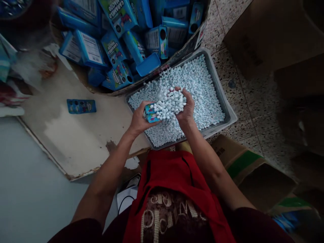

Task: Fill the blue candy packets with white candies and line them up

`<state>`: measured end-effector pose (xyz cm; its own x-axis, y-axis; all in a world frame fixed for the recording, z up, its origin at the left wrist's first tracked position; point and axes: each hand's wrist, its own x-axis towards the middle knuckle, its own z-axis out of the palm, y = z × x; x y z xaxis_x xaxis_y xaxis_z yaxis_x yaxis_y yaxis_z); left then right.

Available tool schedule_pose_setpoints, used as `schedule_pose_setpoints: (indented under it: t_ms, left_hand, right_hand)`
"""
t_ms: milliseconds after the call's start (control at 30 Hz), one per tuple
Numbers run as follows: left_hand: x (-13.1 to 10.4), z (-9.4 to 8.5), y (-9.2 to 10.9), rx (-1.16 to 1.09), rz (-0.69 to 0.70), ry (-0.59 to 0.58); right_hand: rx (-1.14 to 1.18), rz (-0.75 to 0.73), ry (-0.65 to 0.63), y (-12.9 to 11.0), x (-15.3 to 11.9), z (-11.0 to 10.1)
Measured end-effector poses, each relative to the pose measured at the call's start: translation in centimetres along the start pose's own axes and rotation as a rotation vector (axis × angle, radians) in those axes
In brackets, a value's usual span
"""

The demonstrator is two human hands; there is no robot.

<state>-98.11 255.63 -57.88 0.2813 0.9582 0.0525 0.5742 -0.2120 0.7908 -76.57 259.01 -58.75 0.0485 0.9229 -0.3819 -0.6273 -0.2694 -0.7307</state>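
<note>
My left hand (139, 118) is closed around a pair of small blue candy boxes (152, 117), held side by side over the tray. White candies (170, 103) are heaped at the boxes' open end and hide it. Cupped against that heap, my right hand (186, 106) holds loose candies, with its fingers curled around the far side. Below both hands lies a grey tray (231, 116) filled with small round white candies (202, 84).
Behind the tray stands a large carton (91, 88) full of blue candy boxes (118, 47). A few blue boxes (81, 106) lie together on the worn white tabletop (83, 141). Cardboard boxes (238, 158) stand on the speckled floor (249, 104) at right. Plastic bags (30, 67) are at left.
</note>
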Motion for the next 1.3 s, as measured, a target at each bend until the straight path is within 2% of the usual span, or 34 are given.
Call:
schedule_pose_setpoints:
  t_ms: [100,167,333,500,600,767,833,900,967,1033,1100,1200,1267,1300]
  left_hand:
    - [-2.0,0.1,-1.5,-0.105,0.009,0.136]
    - [-2.4,0.5,-2.1,-0.083,-0.021,0.165]
    - [-1.6,0.9,-1.7,0.04,0.001,0.16]
    - [-1.6,-0.1,-0.4,0.197,0.083,0.187]
    - [-2.0,-0.3,-0.4,0.189,0.04,0.217]
    - [-2.0,1.0,-2.0,0.051,-0.068,0.219]
    - [-1.6,1.2,-2.8,-0.011,-0.063,0.249]
    - [-1.3,0.9,-3.4,-0.08,-0.01,0.281]
    - [-1.4,0.2,-4.0,-0.148,0.014,0.245]
    - [-1.9,-0.5,-4.5,-0.223,-0.036,0.153]
    - [-2.7,-1.1,-5.0,-0.293,-0.114,0.088]
    - [-3.8,-1.7,-5.6,-0.266,-0.158,0.08]
    - [-4.2,-2.1,-5.7,-0.146,-0.156,0.085]
    - [-4.3,-2.4,-5.7,-0.066,-0.157,0.083]
  right_hand:
    - [0.088,0.07,-0.076,-1.9,-1.2,1.9]
    - [0.091,0.057,-0.12,-2.4,-2.2,3.4]
    - [-0.092,-0.125,-0.21,-1.8,-3.7,5.8]
    - [-0.336,-0.349,-0.219,-0.4,-3.2,5.9]
    - [-0.474,-0.43,-0.251,0.5,-3.4,6.1]
    - [-0.653,-0.538,-0.368,1.2,-5.2,6.6]
    - [-0.706,-0.55,-0.387,1.0,-5.9,5.9]
    - [-0.706,-0.526,-0.336,0.5,-5.8,4.6]
    - [-0.743,-0.515,-0.245,0.0,-4.2,2.9]
    - [-0.9,-0.542,-0.244,0.0,-0.8,1.5]
    - [-1.089,-0.576,-0.414,0.6,3.7,1.0]
    - [-1.259,-0.605,-0.726,2.5,9.6,1.4]
    - [-1.39,-0.594,-0.868,3.5,11.4,1.7]
    - [-1.46,-0.583,-0.899,3.8,11.5,1.7]
